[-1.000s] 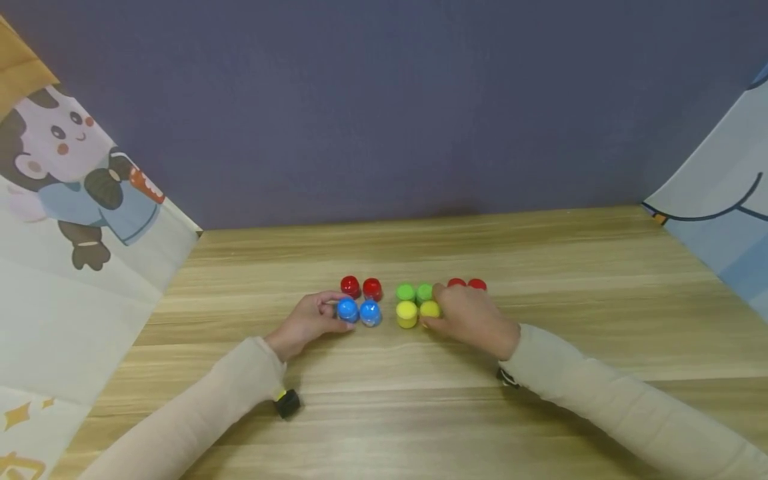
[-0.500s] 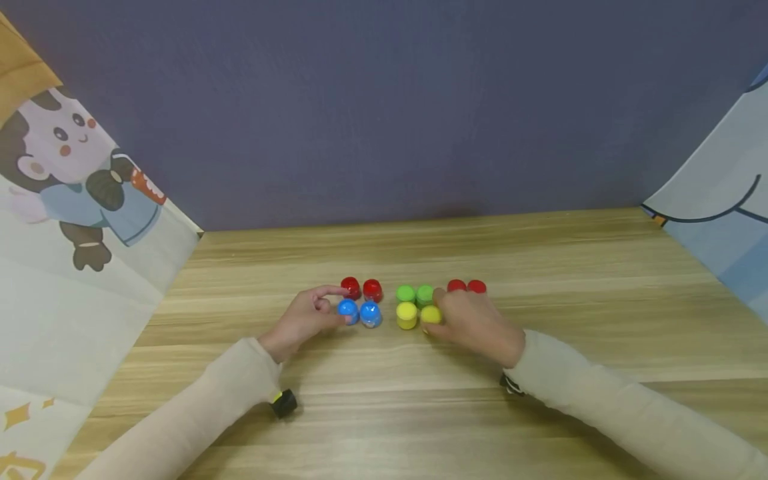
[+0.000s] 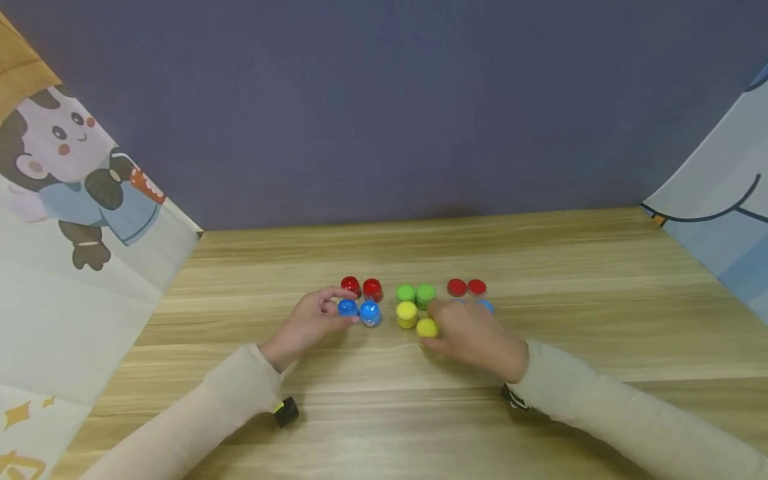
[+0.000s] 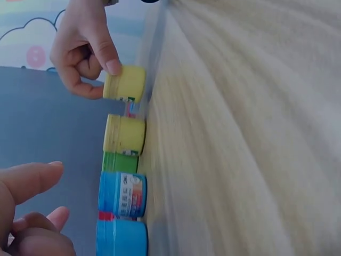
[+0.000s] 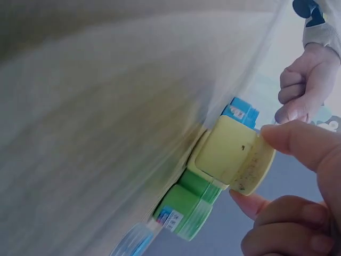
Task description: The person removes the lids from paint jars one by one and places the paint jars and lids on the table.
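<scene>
My right hand (image 3: 477, 333) pinches a small yellow lidded jar (image 3: 427, 327) between thumb and index finger. In the right wrist view this jar (image 5: 224, 152) stands beside green ones. A second yellow jar (image 3: 407, 315) stands just to its left, in front of two green jars (image 3: 406, 293). My left hand (image 3: 307, 327) hovers at two blue jars (image 3: 370, 313). Its thumb and index finger are spread apart. In the left wrist view these fingers (image 4: 32, 184) show a gap from the blue jars (image 4: 122, 194), with nothing held.
Two red jars (image 3: 373, 289) stand behind the blue pair. Right of the green ones are two more red jars (image 3: 457, 287), with blue lids (image 3: 486, 306) partly hidden by my right hand. A dark panel (image 3: 384, 120) rises behind the wooden table (image 3: 384, 413).
My right hand has drawn the yellow jar toward me, away from the green one, uncovering blue lids on the right. My left index finger has shifted from the red jar toward the blue one.
</scene>
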`<action>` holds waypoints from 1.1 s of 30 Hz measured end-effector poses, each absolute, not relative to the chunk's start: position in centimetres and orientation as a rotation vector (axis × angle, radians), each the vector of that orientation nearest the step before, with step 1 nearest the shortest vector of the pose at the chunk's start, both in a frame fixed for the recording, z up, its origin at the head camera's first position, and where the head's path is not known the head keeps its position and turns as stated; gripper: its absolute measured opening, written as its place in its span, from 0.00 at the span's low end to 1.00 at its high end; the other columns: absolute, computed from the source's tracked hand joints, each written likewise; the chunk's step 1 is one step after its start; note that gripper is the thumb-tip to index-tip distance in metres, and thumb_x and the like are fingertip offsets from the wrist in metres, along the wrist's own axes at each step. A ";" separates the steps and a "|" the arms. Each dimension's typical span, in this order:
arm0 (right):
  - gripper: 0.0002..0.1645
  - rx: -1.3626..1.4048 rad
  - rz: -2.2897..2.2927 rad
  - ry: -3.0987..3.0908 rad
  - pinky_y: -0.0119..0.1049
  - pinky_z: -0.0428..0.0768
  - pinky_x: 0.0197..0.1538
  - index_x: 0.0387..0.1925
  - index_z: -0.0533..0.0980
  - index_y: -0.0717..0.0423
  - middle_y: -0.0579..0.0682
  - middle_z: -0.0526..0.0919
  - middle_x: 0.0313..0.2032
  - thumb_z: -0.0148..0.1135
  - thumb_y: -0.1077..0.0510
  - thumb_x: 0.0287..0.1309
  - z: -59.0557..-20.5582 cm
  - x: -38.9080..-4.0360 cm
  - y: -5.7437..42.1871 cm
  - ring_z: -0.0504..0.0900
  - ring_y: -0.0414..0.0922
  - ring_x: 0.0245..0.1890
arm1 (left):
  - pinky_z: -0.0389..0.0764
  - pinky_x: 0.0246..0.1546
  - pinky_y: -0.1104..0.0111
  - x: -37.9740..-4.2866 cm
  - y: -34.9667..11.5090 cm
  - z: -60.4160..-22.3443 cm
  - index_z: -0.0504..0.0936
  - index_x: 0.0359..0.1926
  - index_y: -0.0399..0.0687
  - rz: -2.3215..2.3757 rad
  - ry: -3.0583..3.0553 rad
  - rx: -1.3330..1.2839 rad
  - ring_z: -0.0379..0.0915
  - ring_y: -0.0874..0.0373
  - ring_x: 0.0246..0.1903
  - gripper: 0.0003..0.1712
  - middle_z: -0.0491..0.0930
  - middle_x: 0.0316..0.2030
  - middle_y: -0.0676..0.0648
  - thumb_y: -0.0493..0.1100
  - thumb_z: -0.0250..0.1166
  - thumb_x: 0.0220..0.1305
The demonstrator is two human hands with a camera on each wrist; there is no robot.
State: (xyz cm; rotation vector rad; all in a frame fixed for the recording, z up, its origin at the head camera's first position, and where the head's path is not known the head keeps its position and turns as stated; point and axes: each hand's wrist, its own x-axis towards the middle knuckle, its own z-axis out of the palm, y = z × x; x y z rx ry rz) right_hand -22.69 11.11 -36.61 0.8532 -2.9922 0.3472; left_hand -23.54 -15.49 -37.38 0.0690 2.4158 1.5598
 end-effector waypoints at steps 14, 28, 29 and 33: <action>0.16 0.959 0.436 -2.973 0.28 0.63 0.17 0.26 0.72 0.52 0.39 0.67 0.17 0.68 0.48 0.49 -36.7 -21.0 10.8 0.64 0.36 0.17 | 0.56 0.18 0.74 -21.8 -13.4 -37.5 0.76 0.53 0.39 1.583 2.301 0.325 0.52 0.62 0.17 0.24 0.57 0.16 0.53 0.40 0.69 0.54; 0.16 1.132 0.462 -2.867 0.24 0.58 0.15 0.25 0.70 0.51 0.38 0.63 0.13 0.68 0.49 0.48 -37.2 -19.6 10.9 0.59 0.33 0.13 | 0.58 0.18 0.75 -20.0 -10.7 -38.8 0.75 0.53 0.39 1.551 2.163 0.401 0.52 0.63 0.16 0.26 0.57 0.14 0.54 0.37 0.70 0.52; 0.15 1.139 0.470 -2.868 0.24 0.58 0.14 0.26 0.70 0.52 0.38 0.63 0.13 0.68 0.50 0.48 -37.2 -19.5 10.9 0.59 0.32 0.13 | 0.58 0.18 0.76 -19.9 -10.6 -39.0 0.76 0.52 0.39 1.545 2.166 0.403 0.53 0.63 0.16 0.25 0.58 0.14 0.54 0.37 0.70 0.52; 0.14 1.178 0.490 -2.866 0.24 0.59 0.14 0.28 0.71 0.54 0.38 0.62 0.12 0.66 0.51 0.50 -37.2 -19.1 10.9 0.59 0.32 0.12 | 0.61 0.18 0.76 -19.7 -10.2 -39.6 0.76 0.51 0.39 1.537 2.163 0.378 0.55 0.63 0.15 0.24 0.60 0.14 0.55 0.35 0.70 0.49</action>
